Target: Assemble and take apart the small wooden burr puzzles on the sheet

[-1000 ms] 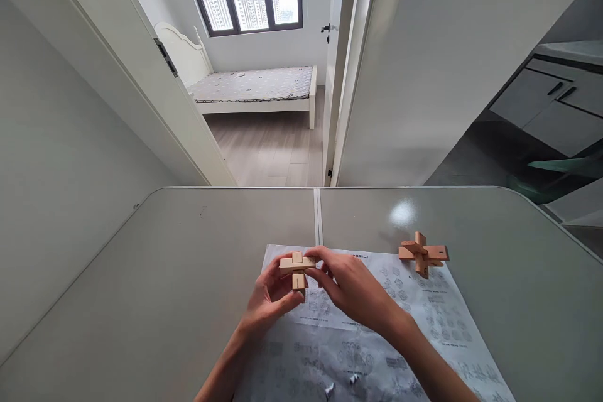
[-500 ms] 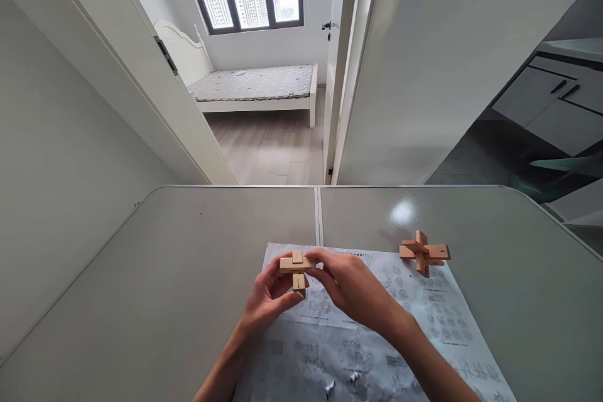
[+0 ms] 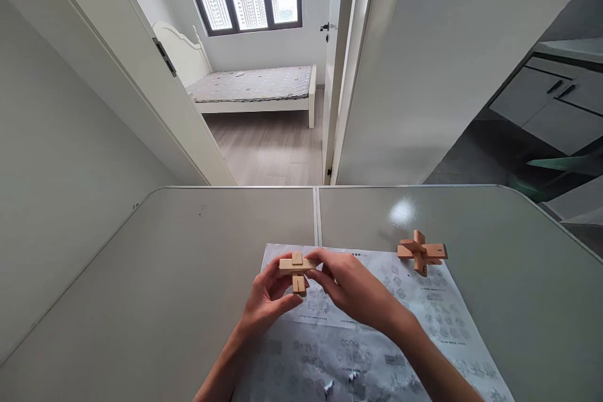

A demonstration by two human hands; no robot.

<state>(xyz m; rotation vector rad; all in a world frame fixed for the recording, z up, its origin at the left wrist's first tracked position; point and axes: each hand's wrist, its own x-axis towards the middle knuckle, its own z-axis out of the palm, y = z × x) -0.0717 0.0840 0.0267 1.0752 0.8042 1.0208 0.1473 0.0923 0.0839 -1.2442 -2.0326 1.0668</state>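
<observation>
A light wooden burr puzzle of crossed blocks is held up between both hands, over the far left part of a printed paper sheet. My left hand grips it from the left, with the thumb near the lower block and the fingers partly hidden behind. From the right, my right hand pinches the end of the crosswise block between thumb and fingers. A second, redder wooden burr puzzle, star-shaped, rests at the sheet's far right edge, apart from my hands.
The grey table has a pale seam down its far middle and rounded far corners. Torn spots show on the sheet near me. Beyond the table stand a doorway, a bed and an open door; cabinets are at the right.
Both hands keep almost the same hold on the light wooden puzzle. The whole view has shifted very slightly.
</observation>
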